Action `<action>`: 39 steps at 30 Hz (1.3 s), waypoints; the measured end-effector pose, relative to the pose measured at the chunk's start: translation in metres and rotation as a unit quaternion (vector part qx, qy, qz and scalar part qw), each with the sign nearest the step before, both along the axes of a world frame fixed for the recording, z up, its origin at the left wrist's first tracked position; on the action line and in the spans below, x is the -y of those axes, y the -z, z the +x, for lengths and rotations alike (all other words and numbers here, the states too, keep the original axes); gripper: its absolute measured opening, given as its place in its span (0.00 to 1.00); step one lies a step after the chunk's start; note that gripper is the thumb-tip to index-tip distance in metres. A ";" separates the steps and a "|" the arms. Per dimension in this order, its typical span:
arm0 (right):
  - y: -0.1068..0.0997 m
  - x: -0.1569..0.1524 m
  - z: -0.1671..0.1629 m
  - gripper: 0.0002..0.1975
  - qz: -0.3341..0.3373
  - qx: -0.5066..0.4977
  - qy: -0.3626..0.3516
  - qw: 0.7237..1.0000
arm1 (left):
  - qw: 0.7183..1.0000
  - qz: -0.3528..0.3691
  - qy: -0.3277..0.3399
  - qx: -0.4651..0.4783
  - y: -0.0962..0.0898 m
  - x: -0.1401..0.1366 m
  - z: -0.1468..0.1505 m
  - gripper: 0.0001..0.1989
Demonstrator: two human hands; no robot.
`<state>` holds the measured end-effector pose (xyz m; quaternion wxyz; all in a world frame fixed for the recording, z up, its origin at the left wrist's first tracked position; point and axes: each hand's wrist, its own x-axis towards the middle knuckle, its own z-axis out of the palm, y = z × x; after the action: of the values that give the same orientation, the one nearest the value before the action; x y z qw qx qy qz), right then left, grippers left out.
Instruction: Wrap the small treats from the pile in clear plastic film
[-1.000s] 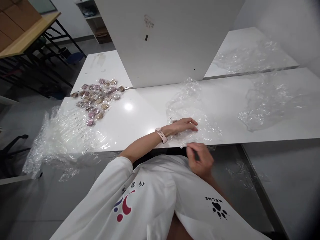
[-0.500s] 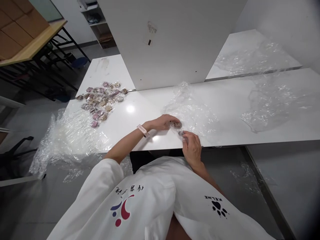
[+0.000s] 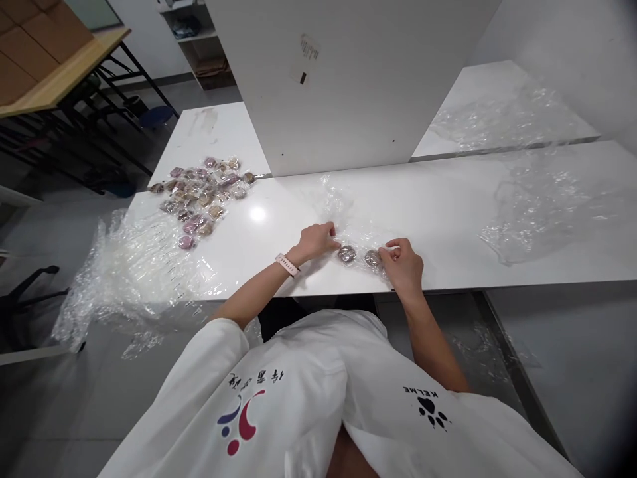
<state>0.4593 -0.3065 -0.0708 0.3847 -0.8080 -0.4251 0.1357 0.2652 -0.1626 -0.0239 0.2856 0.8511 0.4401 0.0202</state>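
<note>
Two dark, round, patterned pieces lie side by side within clear plastic at the table's front edge: a left round piece (image 3: pixel 347 254) and a right round piece (image 3: pixel 372 258). My left hand (image 3: pixel 316 241) pinches the clear plastic (image 3: pixel 359 238) just left of the left piece, thumb and index finger close together. On the other side, my right hand (image 3: pixel 405 267) has its fingertips closed on the plastic at the right piece's edge. Whether the pieces are sealed in one bag or merely lie under film, I cannot tell.
Many small wrapped pieces, purple and brown, form a pile (image 3: pixel 199 192) at the left. Nearer me, a heap of clear plastic bags (image 3: pixel 144 265) hangs over the edge of the white table (image 3: pixel 442 219). More crumpled plastic (image 3: pixel 542 212) lies right; an upright white panel (image 3: pixel 343 86) stands behind.
My hands have moved apart, the right one to the right and the left one slightly left. Both round pieces now show between them, and the plastic lies flatter.
</note>
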 end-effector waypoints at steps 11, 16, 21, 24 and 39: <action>0.015 0.045 0.010 0.17 0.094 0.174 -0.208 0.958 | 0.965 0.148 0.188 0.105 0.031 0.014 -0.038 0.12; 0.009 0.009 0.018 0.25 0.013 0.053 -0.040 0.998 | 0.989 0.121 0.052 0.063 0.024 -0.010 -0.002 0.14; 0.000 -0.016 0.023 0.22 -0.077 0.069 0.042 0.994 | 0.994 0.104 -0.014 0.002 0.022 -0.024 0.028 0.07; 0.001 -0.002 0.024 0.22 -0.030 0.155 0.076 0.985 | 0.974 0.203 -0.076 0.069 0.023 -0.016 0.019 0.16; 0.009 0.002 0.006 0.16 0.059 -0.002 0.055 0.997 | 0.917 0.117 -0.171 0.342 0.019 0.017 0.027 0.06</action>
<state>0.4649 -0.3084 -0.0793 0.4393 -0.8056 -0.3869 0.0908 0.2926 -0.1797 -0.0433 0.3089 0.7313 0.4490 0.4100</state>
